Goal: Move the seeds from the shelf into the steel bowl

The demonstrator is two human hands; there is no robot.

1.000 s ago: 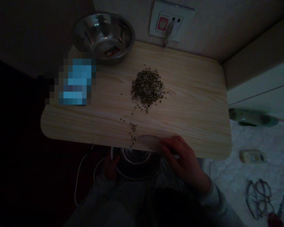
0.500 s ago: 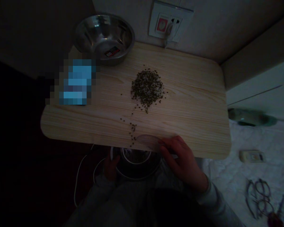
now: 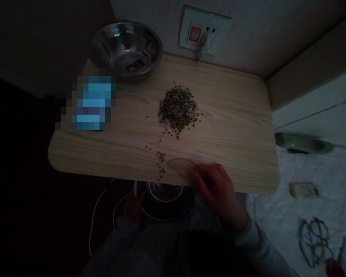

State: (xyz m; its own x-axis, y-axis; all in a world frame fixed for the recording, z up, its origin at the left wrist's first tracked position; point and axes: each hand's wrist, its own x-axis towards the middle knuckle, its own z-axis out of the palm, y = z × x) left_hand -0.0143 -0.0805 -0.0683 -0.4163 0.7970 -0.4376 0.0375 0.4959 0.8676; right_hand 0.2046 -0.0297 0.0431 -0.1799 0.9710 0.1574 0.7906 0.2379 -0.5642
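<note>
A heap of small dark green beans mixed with white grains (image 3: 178, 109) lies on the light wooden table (image 3: 233, 134). A thin trail of loose beans (image 3: 160, 161) runs down to the near edge. Just right of that trail, my right hand (image 3: 219, 192) pinches a clear, rounded plastic piece (image 3: 180, 166) close to the tabletop. Below the table edge, my left hand (image 3: 135, 206) grips the rim of a metal bowl (image 3: 167, 211); the tabletop hides its far part. Some small dark bits show inside this bowl.
A larger steel bowl (image 3: 127, 50) stands at the back left, near a blurred bright screen (image 3: 93, 104). A plug sits in the wall socket (image 3: 204, 32). Right of the table, a green bottle (image 3: 304, 143), a remote (image 3: 305, 190) and cables (image 3: 317, 240) lie on white bedding.
My right hand has shifted slightly left, and the clear piece is tilted a little differently. The heap and my left hand look the same; the whole view has moved slightly.
</note>
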